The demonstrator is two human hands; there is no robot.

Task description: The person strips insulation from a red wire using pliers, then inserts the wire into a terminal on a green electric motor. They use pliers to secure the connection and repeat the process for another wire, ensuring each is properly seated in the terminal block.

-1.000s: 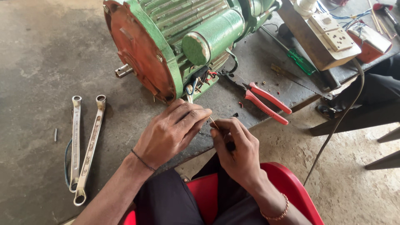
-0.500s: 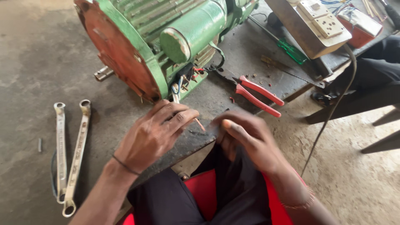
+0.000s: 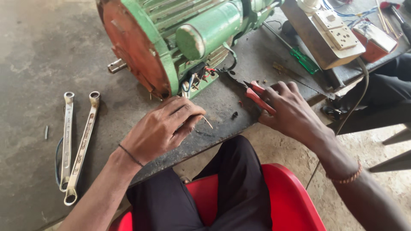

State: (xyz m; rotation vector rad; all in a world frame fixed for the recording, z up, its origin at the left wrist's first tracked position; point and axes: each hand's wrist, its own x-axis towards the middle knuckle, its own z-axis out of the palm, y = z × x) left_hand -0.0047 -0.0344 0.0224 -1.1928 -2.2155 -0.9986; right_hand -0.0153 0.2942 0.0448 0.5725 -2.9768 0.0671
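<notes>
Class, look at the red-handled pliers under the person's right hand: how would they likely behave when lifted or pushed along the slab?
The red-handled pliers look like rigid metal, so they would probably stay stiff and feel heavy for their size. Their coated handles likely give the right hand a sure grip. Lying flat on the rough slab, they would probably scrape rather than roll.

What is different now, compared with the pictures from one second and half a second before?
The right hand has moved away from the left hand, out to the right, and now lies on the red-handled pliers, closing around them. Earlier the pliers lay untouched. The left hand still pinches the thin wire end below the green motor. The two spanners lie as before.
</notes>
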